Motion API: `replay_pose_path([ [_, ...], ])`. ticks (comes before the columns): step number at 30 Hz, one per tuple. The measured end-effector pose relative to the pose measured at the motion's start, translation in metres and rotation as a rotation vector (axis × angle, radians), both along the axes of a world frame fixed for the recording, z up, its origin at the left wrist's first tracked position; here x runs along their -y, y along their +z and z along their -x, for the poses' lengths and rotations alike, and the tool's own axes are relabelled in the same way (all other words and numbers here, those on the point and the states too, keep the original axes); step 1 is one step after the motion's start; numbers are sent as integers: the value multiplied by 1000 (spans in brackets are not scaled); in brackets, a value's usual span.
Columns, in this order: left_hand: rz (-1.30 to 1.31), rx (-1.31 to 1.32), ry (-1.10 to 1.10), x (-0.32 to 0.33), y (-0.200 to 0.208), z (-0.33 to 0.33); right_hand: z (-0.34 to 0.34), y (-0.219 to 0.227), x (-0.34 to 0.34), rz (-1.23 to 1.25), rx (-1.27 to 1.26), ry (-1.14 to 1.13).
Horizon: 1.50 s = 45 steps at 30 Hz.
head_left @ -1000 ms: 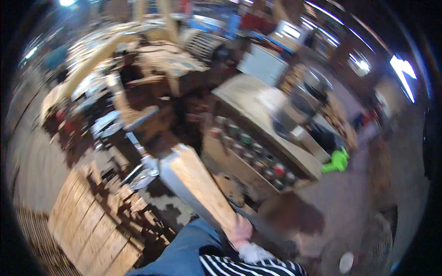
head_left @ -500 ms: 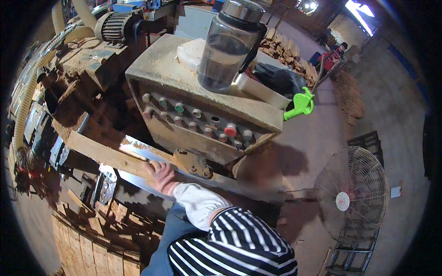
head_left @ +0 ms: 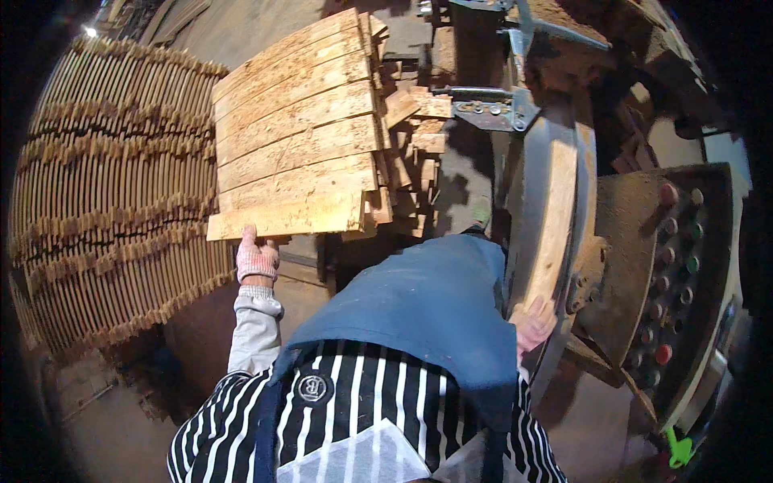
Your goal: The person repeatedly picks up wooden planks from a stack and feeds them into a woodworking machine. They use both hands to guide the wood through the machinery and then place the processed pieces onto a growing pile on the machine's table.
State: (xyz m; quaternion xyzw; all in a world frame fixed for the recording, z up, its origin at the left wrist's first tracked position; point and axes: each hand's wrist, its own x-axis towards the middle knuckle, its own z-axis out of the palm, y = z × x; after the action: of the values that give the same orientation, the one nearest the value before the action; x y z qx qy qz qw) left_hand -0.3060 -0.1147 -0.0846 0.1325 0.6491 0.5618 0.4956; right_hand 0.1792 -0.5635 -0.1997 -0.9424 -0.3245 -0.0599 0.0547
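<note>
My left hand (head_left: 258, 256), in a pinkish work glove with the fingertips bare, grips the near edge of a pale wooden board (head_left: 290, 217). Its thumb lies on top, while the other fingers are mostly hidden underneath. That board lies along the near side of a stack of similar planks (head_left: 294, 121) dusted with sawdust. To the right, my right hand (head_left: 533, 324) is closed over the near end of a long wooden strip (head_left: 555, 217). The strip lies lengthwise on the metal bed (head_left: 535, 177) of a machine.
Many thin slats (head_left: 121, 185) stand in rows at the left. Short offcuts (head_left: 419, 121) are heaped beyond the stack. A metal bracket (head_left: 495, 111) juts beside the machine bed. At the right is a dusty control box (head_left: 684, 266) with several buttons.
The view has swung left, from the control box and fan to the plank stack. My left hand now shows, gripping a stacked board. A hand is still on the strip at the machine.
</note>
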Motion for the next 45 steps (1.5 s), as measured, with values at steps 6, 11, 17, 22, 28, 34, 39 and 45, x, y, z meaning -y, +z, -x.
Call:
replay_pose_path([
  [6,166,-32,-109,-44,14,-35,-118,32,-134,-134,-12,166],
  [11,283,-136,-134,-67,17,-89,-189,42,-267,-63,-85,95],
  [17,-135,10,-88,-30,50,-177,-109,155,-325,-667,-613,839],
  [22,-279,36,-412,1,71,-309,-29,225,-293,-351,-374,939],
  [28,-132,187,-882,32,71,-338,-9,129,-170,-488,-294,526],
  [34,-49,-34,-220,-97,-34,-118,25,36,48,2,-276,-60],
  [39,112,134,-113,-162,-57,-55,1,52,-33,21,-230,-371],
  [45,-87,54,27,-159,13,-112,-122,25,-156,-239,157,-86],
])
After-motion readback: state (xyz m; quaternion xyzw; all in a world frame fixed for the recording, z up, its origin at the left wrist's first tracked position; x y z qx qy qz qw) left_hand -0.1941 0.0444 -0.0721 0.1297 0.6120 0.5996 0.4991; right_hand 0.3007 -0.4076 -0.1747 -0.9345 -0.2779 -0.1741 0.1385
